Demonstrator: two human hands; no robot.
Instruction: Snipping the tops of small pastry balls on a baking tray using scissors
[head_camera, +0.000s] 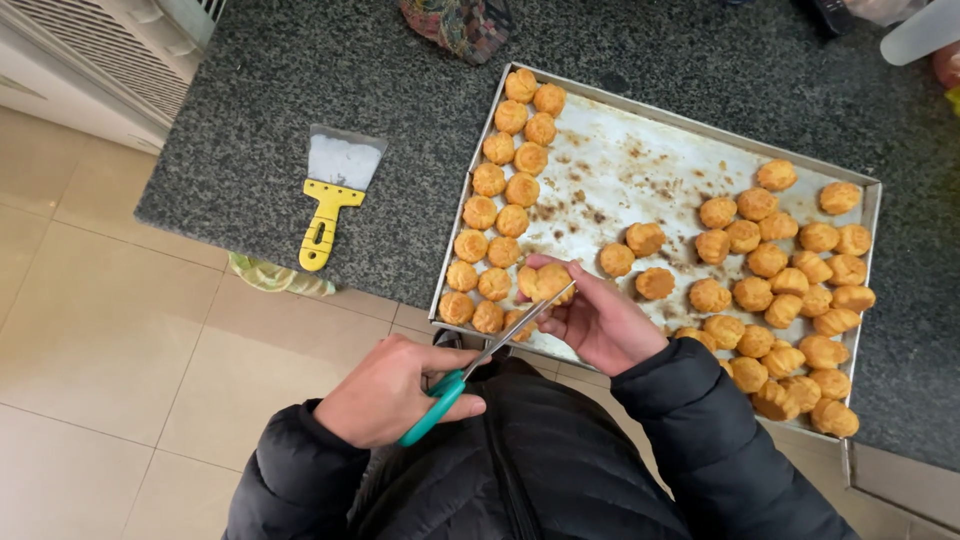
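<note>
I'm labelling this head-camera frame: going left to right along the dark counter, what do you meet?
Yellow-handled scraper → column of puffs at the tray's left edge → bare stained middle of the baking tray → cluster of puffs at the tray's right side.

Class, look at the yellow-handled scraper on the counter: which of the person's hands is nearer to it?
Left. The left hand, holding the scissors, is below the scraper; the right hand, holding a puff, is farther right.
</note>
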